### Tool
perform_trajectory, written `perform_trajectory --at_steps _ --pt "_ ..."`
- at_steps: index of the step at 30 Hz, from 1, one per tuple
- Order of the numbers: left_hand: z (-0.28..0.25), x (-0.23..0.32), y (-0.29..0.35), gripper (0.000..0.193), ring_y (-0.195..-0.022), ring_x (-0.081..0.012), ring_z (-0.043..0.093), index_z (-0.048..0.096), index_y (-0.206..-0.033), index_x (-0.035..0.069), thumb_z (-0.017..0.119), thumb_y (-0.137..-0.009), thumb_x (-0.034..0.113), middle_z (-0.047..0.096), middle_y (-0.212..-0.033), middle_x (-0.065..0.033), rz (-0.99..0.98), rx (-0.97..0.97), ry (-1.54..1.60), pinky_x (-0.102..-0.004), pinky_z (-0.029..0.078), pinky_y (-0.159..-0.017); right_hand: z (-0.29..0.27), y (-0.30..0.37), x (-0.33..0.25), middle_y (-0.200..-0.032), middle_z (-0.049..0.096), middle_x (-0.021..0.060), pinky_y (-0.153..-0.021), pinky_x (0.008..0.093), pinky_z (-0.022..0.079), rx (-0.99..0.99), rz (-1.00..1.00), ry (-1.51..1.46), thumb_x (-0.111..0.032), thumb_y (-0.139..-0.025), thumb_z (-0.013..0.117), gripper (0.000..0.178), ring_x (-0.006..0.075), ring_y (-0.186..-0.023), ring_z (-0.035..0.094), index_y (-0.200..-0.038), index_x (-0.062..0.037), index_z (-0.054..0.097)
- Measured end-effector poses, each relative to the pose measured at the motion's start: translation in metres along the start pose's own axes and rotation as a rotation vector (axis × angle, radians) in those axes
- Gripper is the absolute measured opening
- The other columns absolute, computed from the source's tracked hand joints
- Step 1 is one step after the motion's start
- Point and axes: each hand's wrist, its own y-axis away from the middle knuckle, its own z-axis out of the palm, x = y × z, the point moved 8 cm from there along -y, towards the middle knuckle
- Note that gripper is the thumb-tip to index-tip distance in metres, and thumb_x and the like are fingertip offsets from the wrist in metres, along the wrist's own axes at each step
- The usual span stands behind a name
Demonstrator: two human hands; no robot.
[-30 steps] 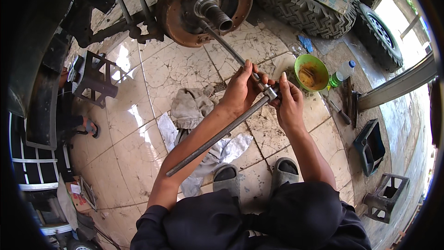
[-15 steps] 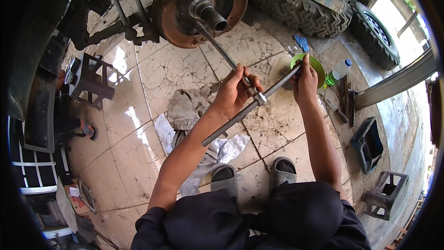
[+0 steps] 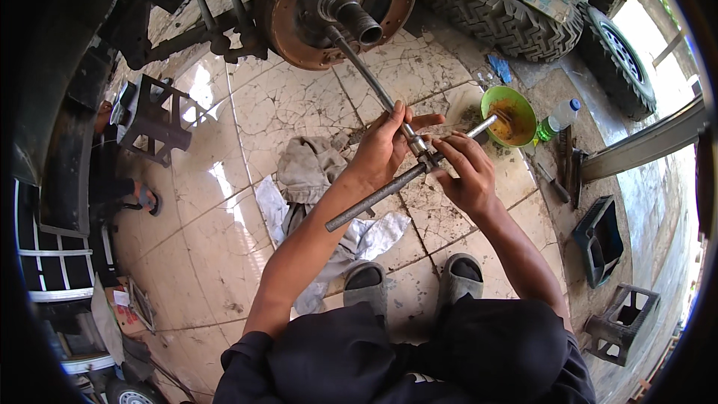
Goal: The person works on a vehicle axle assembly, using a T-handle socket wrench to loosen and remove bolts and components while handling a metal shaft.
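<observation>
A long steel socket extension (image 3: 363, 73) slants from the rusty brake backing plate (image 3: 278, 34), just below the hub spindle (image 3: 366, 28), down toward me. My left hand (image 3: 376, 148) is closed round its near end, thumb along the shaft and one finger stretched out. A dark cross bar (image 3: 366, 200) passes through the head at that end, making a T shape. My right hand (image 3: 470, 179) grips this bar right beside the head, fingers over it and thumb below. The far tip of the extension is hidden at the plate.
Rags (image 3: 310, 168) lie on the cracked tile floor between my feet and the brake. On the right are a green bowl (image 3: 516, 101) of brownish stuff, a plastic bottle (image 3: 559, 118), a large tyre (image 3: 516, 22) and a black tray (image 3: 598, 243). A metal stand (image 3: 161, 123) is at left.
My right hand has moved from the bar's far right end inward to the joint, uncovering the bowl. My left hand stays on the extension. The view has shifted slightly.
</observation>
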Motion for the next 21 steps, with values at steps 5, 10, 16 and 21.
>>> perform_trajectory --at_steps 5,10,16,21 --pt "0.001 0.008 -0.001 0.027 -0.116 -0.0251 0.058 0.050 -0.093 0.012 0.035 -0.105 0.032 0.062 -0.117 -0.0236 0.056 -0.037 -0.039 -0.0386 0.044 -0.102 0.002 -0.032 -0.023 -0.122 0.054 0.0196 -0.086 0.0391 0.049 -0.053 0.064 -0.123 -0.033 -0.075 0.078 0.068 0.0330 -0.106 0.059 -0.131 -0.0046 0.051" --pt "0.001 0.007 0.000 0.033 -0.119 -0.0270 0.056 0.053 -0.093 0.010 0.033 -0.105 0.033 0.060 -0.121 -0.0263 0.013 -0.047 -0.007 -0.0378 0.043 -0.102 0.020 -0.026 -0.016 -0.120 0.053 0.0197 -0.084 0.0385 0.049 -0.114 0.254 -0.053 -0.028 -0.068 0.082 0.080 0.0339 -0.108 0.057 -0.135 -0.0022 0.047" --pt "-0.010 0.024 0.005 0.043 -0.125 -0.0287 0.052 0.058 -0.102 0.006 0.030 -0.105 0.037 0.059 -0.125 -0.0261 -0.054 -0.137 -0.117 -0.0406 0.040 -0.105 0.047 -0.013 0.002 -0.082 0.061 0.0111 -0.055 0.0358 0.047 -0.100 0.652 -0.528 -0.021 -0.083 0.071 0.058 0.0245 -0.067 0.061 -0.130 0.0036 0.047" --pt "-0.029 0.044 -0.003 0.039 -0.115 -0.0266 0.060 0.054 -0.117 0.006 0.035 -0.104 0.037 0.065 -0.113 -0.0191 -0.161 -0.168 -0.391 -0.0436 0.048 -0.096 0.096 0.012 -0.001 -0.068 0.052 -0.0008 -0.054 0.0277 0.045 0.426 1.356 -1.990 -0.024 -0.099 0.044 0.034 0.0099 -0.058 0.052 -0.114 0.0053 0.052"
